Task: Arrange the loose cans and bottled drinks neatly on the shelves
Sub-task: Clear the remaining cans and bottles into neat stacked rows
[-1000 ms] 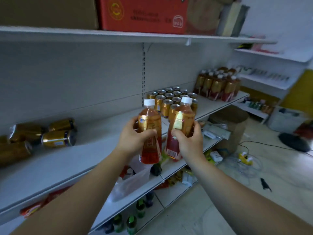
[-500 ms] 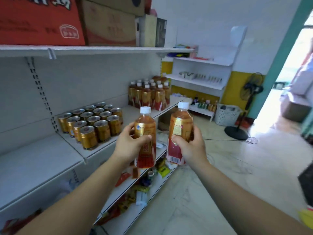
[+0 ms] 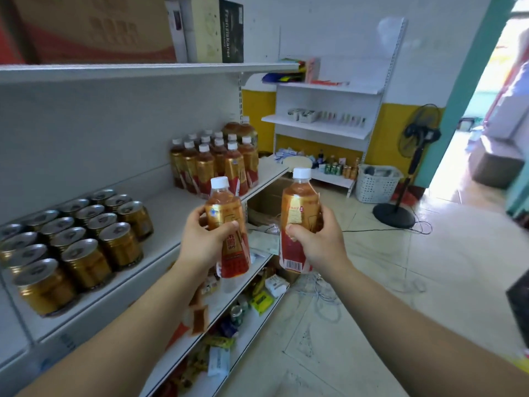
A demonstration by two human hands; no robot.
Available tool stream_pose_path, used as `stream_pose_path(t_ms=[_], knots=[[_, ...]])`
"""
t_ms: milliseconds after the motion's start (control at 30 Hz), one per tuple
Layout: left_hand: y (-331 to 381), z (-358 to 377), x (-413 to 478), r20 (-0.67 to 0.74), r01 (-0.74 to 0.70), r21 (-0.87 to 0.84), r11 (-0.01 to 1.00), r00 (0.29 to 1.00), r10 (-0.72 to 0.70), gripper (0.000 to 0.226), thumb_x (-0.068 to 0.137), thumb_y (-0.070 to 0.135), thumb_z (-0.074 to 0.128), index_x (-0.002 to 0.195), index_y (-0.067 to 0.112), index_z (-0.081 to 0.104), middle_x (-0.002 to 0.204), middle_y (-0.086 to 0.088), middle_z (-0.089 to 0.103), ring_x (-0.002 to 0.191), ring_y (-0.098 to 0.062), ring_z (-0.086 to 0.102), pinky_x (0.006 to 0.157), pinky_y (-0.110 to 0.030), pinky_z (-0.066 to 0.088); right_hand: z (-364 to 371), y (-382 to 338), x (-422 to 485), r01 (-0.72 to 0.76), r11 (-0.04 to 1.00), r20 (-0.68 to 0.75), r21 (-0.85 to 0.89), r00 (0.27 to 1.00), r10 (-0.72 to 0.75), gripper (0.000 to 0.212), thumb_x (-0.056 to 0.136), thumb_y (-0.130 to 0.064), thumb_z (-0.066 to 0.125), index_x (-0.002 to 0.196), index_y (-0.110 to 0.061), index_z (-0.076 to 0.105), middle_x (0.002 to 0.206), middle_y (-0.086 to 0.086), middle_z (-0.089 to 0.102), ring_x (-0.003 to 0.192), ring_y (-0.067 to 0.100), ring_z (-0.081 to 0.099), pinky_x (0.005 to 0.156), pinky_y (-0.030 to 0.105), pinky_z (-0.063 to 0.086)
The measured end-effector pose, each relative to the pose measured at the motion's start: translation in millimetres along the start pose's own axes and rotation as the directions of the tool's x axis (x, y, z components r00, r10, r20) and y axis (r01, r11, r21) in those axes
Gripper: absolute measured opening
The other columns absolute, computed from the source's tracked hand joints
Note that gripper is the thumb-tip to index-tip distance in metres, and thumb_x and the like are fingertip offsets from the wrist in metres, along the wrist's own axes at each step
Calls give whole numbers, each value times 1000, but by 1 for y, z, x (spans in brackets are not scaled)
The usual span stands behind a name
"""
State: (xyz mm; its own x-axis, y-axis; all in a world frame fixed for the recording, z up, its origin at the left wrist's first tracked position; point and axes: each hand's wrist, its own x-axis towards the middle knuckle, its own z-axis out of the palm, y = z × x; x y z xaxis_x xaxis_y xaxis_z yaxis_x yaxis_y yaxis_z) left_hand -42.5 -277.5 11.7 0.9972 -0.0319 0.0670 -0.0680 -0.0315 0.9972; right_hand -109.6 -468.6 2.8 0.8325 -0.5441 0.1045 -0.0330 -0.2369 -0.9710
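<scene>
Left bottle (image 3: 221, 207) gripped in left hand (image 3: 200, 242) | right bottle (image 3: 299, 204) gripped in right hand (image 3: 320, 245) | hands apart

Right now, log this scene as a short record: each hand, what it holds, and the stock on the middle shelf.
left hand: grips left bottle, white cap up
right hand: grips right bottle, white cap up
held bottles: in the air in front of the shelving, not yet shelved
shelf: gold cans standing in rows; shelved bottles of the same style grouped further along
</scene>
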Motion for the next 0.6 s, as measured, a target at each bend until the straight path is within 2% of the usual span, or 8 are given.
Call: stream_pose_path(t_ms=[67, 167, 233, 333, 433, 533, 600], knots=[[-8, 10, 34, -15, -16, -12, 1000, 1000, 16, 56, 75, 11, 77, 120, 22, 45, 114, -3, 58, 96, -18, 63, 85, -40, 54, 10, 6, 35, 4, 1000, -4, -25, 1000, -4, 64, 49, -54, 72, 108, -49, 49, 109, -11, 63, 99, 14, 62, 84, 45, 55], [-17, 21, 89, -53, -6, 17, 1000, 999, 7, 69, 74, 13, 79, 132, 17, 41, 117, -2, 57, 100, -18, 60, 88, -41, 52, 28, 8, 89, 11, 999, 17, -45, 1000, -10, 64, 49, -53, 71, 110, -50, 49, 105, -13, 64, 98, 13, 62, 85, 44, 54], [-21, 26, 123, -94, 21, 49, 999, 995, -16, 74, 74, 17, 79, 137, 16, 39, 117, -2, 57, 103, -20, 59, 91, -42, 51, 39, 7, 120, 4, 999, 50, -53, 999, -1, 69, 55, -47, 74, 119, -44, 49, 109, -11, 63, 100, 14, 61, 87, 43, 53], [-26, 29, 168, -143, 74, 83, 994, 988, -62, 60, 74, 19, 79, 126, 16, 51, 111, -2, 64, 101, -22, 63, 94, -44, 50, 56, 9, 162, 14, 999, 103, -35, 995, -11, 69, 68, -32, 77, 129, -35, 46, 116, -7, 60, 104, 14, 58, 89, 40, 51], [-34, 30, 199, -202, 120, 101, 988, 975, -97, 53, 72, 18, 80, 119, 17, 55, 106, 0, 66, 98, -21, 64, 93, -44, 51, 75, 7, 198, 18, 999, 162, -46, 987, -11, 69, 72, -29, 77, 132, -34, 43, 116, -9, 57, 107, 14, 55, 88, 37, 48], [-43, 33, 221, -255, 138, 106, 985, 961, -107, 54, 69, 19, 81, 117, 19, 57, 104, 2, 68, 96, -20, 65, 92, -44, 52, 96, 9, 231, 13, 999, 247, -49, 969, 0, 68, 71, -30, 77, 129, -37, 42, 117, -9, 58, 110, 16, 55, 91, 39, 49], [-46, 38, 232, -281, 140, 102, 985, 954, -106, 52, 71, 17, 79, 117, 21, 56, 103, 4, 67, 96, -18, 64, 89, -37, 51, 110, 12, 251, 3, 999, 313, -34, 950, 8, 64, 70, -29, 77, 122, -41, 41, 112, -12, 58, 108, 14, 55, 92, 42, 49]])
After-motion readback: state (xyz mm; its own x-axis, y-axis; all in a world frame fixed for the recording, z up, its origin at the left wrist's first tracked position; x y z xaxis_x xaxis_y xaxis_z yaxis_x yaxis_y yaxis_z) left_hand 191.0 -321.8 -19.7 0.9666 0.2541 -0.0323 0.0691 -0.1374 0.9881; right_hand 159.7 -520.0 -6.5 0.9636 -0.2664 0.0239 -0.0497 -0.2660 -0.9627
